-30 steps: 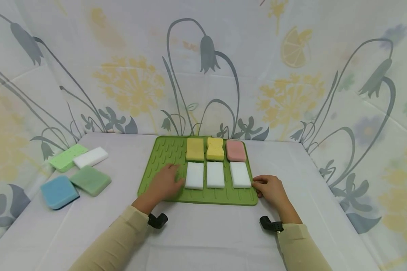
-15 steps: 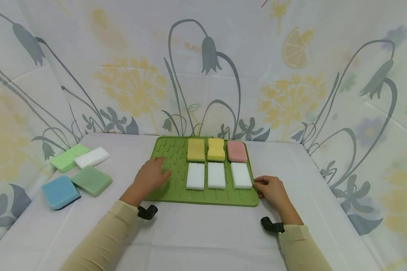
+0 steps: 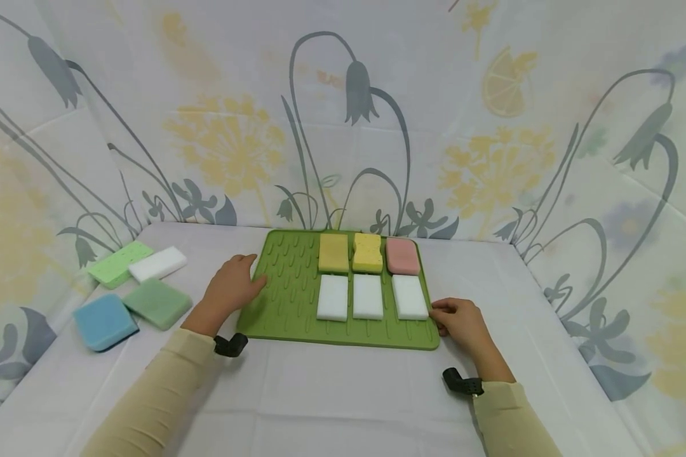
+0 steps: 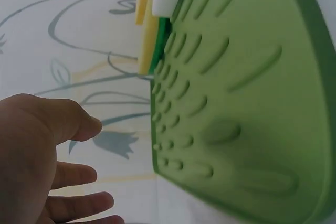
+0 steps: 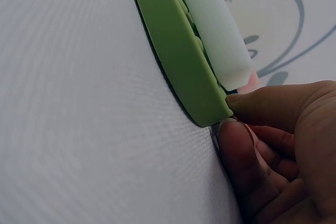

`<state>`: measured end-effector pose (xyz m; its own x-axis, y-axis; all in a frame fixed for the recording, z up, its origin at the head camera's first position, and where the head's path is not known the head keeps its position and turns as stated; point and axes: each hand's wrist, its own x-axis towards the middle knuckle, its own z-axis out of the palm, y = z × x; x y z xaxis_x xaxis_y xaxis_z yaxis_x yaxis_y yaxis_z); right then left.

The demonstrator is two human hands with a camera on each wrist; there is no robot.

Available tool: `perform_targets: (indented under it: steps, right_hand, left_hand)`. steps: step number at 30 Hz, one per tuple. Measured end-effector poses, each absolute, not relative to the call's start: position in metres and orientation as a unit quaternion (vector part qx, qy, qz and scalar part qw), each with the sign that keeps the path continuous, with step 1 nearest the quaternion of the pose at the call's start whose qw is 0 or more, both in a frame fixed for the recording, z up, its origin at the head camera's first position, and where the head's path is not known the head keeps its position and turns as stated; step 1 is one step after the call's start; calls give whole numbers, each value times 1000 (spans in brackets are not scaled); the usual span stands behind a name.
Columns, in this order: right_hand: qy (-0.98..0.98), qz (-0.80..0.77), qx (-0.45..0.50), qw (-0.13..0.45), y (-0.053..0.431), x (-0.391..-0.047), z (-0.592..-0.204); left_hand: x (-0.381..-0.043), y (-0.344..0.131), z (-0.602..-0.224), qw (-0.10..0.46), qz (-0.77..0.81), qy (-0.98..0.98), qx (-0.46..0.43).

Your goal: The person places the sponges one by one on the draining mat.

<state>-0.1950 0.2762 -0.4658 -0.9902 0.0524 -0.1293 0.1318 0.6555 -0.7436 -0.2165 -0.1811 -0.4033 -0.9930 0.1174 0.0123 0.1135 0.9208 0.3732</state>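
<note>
A green ridged silicone mat (image 3: pixel 297 324) lies on the table. On its back row sit a mustard sponge (image 3: pixel 333 253), a yellow sponge (image 3: pixel 368 252) with notched sides and a pink sponge (image 3: pixel 403 256). Three white sponges form the front row, with the rightmost white sponge (image 3: pixel 410 297) close to my right hand (image 3: pixel 460 327). That hand pinches the mat's right edge between thumb (image 5: pixel 262 103) and forefinger. My left hand (image 3: pixel 225 289) is at the mat's left edge, holding nothing, its fingers spread apart in the left wrist view.
At the left of the table lie a light green sponge (image 3: pixel 120 263), a white sponge (image 3: pixel 157 264), a dull green sponge (image 3: pixel 159 303) and a blue sponge (image 3: pixel 105 322). Behind the table rises a flower-printed cloth (image 3: pixel 234 139). Both wrists carry black straps.
My left hand has moved left across the mat, from beside the front white sponges to the mat's left edge. The right hand stays at the right edge. The sponges keep their places on the mat.
</note>
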Motion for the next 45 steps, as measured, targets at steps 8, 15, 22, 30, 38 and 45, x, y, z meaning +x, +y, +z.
perform_targets:
  steps: [8, 15, 22, 30, 38, 45]
  right_hand:
    - [908, -414, 50, 47, 278, -195, -467]
    - [907, -416, 48, 47, 277, -195, -466]
    - [907, -415, 47, 47, 277, -194, -466]
    - [905, -420, 48, 50, 277, -193, -465]
    - [904, -421, 50, 50, 277, -194, -466]
    - [904, -422, 51, 48, 277, -194, -465]
  left_hand:
    - [-224, -206, -403, -1, 184, 982, 52]
    - [-227, -228, -400, 2, 172, 985, 33]
    - [-232, -248, -396, -1, 159, 987, 27]
    - [-241, -275, -396, 15, 139, 990, 4]
    - [-250, -300, -398, 44, 136, 990, -19]
    - [-251, -316, -396, 50, 134, 989, -38]
